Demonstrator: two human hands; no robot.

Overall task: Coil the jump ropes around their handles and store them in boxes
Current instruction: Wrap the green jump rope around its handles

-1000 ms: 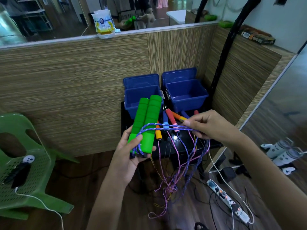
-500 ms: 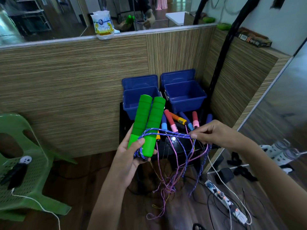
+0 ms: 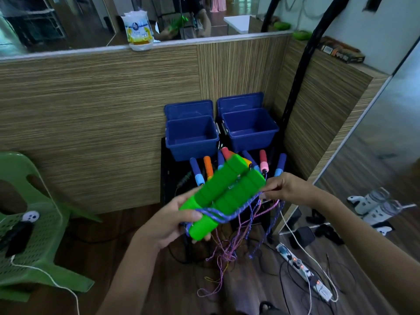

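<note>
Left hand (image 3: 172, 223) grips the two green handles (image 3: 223, 194), tilted, in front of the blue boxes (image 3: 192, 135). Blue-purple rope (image 3: 218, 215) crosses the handles. Right-hand fingers (image 3: 269, 193) pinch the rope just right of the handles.

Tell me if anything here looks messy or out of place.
Yes. Below the green handles, loose ropes hang tangled together down to the floor. Both blue boxes are empty, with the other handles lying in front.
</note>
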